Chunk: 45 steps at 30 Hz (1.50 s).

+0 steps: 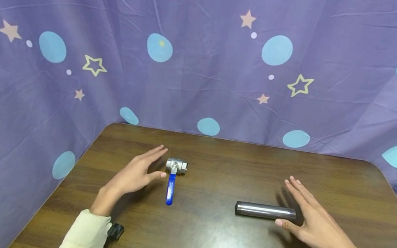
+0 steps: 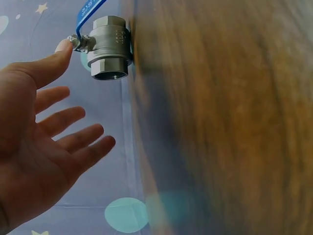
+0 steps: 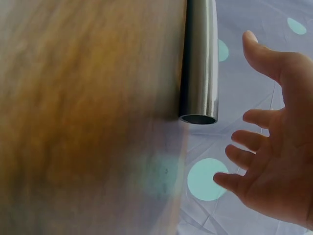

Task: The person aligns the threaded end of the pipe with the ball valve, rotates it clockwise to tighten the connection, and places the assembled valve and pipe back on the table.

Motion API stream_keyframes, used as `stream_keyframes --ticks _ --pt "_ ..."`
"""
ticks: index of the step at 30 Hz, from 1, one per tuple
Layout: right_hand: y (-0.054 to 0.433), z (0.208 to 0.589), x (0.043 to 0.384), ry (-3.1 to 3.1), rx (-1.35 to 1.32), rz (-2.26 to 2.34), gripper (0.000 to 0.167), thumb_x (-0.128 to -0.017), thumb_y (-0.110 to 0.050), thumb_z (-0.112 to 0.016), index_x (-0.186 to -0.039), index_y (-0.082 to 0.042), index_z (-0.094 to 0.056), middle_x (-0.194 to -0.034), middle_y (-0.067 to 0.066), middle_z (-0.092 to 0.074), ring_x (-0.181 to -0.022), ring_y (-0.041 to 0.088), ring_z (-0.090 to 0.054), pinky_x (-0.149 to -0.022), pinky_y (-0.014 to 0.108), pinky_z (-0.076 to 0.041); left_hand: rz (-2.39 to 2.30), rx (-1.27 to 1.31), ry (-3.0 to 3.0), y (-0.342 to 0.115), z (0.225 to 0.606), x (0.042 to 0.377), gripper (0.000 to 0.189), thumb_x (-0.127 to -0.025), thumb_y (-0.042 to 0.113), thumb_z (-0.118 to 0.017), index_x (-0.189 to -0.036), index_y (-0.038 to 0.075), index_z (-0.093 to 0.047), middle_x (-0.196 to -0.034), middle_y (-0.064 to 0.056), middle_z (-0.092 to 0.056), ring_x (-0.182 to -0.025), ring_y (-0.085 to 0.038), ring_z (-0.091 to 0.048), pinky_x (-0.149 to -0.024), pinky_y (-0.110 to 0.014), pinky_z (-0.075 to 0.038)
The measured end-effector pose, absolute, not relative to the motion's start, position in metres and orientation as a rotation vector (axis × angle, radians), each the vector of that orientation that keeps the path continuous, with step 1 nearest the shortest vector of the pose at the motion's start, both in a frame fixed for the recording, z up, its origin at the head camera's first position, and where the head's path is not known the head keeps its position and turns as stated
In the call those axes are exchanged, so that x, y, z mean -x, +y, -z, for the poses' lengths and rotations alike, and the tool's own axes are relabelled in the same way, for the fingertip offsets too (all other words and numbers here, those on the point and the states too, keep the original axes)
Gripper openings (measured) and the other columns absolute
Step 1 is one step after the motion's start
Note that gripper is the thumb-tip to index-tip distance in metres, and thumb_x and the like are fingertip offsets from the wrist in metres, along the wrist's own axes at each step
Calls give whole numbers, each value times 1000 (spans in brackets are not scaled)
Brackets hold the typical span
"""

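A metal ball valve (image 1: 176,166) with a long blue lever handle (image 1: 170,190) lies on the table, its handle toward the front. Just left of it is my left hand (image 1: 135,175), fingers extended and thumb spread, holding nothing. The left wrist view shows the valve body (image 2: 109,48) with its threaded opening, near the thumb tip. A shiny hollow metal pipe (image 1: 265,211) lies crosswise on the right side. At its right end hovers my right hand (image 1: 321,226), fingers straight and thumb apart. In the right wrist view the pipe's open end (image 3: 198,119) faces that empty palm.
The brown wooden table (image 1: 217,156) has rounded far corners. A purple curtain (image 1: 195,94) with stars and blue ovals hangs behind it and along the sides. A black strap piece (image 1: 115,231) sits at the left cuff.
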State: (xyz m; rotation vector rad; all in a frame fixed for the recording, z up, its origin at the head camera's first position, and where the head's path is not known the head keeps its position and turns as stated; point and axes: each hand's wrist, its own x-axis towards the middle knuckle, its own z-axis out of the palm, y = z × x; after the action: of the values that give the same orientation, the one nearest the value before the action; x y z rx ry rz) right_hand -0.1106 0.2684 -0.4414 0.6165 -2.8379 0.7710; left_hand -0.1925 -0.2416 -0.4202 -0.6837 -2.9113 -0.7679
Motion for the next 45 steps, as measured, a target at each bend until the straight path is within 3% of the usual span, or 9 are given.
stream_keyframes --ticks 6,12,24,26,30,45 --pt "267 441 115 -2814 -669 -782 99 -85 -49 -89 -166 -18 -41 -171 14 -42 -151 46 -47 -111 74 -45 863 719 -2875 -243 424 201 73 -96 21 -81 -160 5 -48 -166 -24 -45 -153 -45 -45 -126 -62 -38" --pt "265 442 118 -2767 -734 -809 92 -83 -44 -91 -160 -14 -50 -160 20 -54 -140 50 -57 -107 75 -48 968 716 -2871 -243 426 208 70 -96 21 -81 -159 8 -52 -164 -22 -50 -150 -43 -49 -121 -60 -45" --pt "268 449 124 -2746 -775 -903 76 -80 -36 -94 -146 -12 -65 -140 5 -73 -122 28 -72 -100 49 -61 1218 709 -2840 -240 431 220 60 -95 10 -81 -150 -1 -59 -155 -21 -60 -138 -41 -63 -112 -51 -56" --pt "269 450 125 -2733 -795 -938 72 -80 -35 -95 -143 -13 -68 -135 2 -76 -119 20 -73 -100 37 -61 1248 707 -2848 -240 431 221 58 -95 9 -81 -149 -1 -60 -153 -20 -62 -135 -41 -65 -111 -51 -57" --pt "270 452 127 -2714 -830 -944 62 -79 -32 -96 -135 -17 -73 -127 -3 -78 -116 6 -71 -98 24 -57 1263 709 -2870 -240 432 225 53 -94 9 -81 -144 0 -65 -148 -19 -66 -130 -39 -68 -111 -51 -57" --pt "272 455 131 -2791 -805 -942 45 -83 -29 -93 -125 -25 -78 -117 -13 -78 -105 1 -68 -87 27 -58 1233 760 -2907 -232 433 233 47 -92 5 -81 -138 3 -71 -135 -19 -74 -119 -34 -74 -107 -52 -60"
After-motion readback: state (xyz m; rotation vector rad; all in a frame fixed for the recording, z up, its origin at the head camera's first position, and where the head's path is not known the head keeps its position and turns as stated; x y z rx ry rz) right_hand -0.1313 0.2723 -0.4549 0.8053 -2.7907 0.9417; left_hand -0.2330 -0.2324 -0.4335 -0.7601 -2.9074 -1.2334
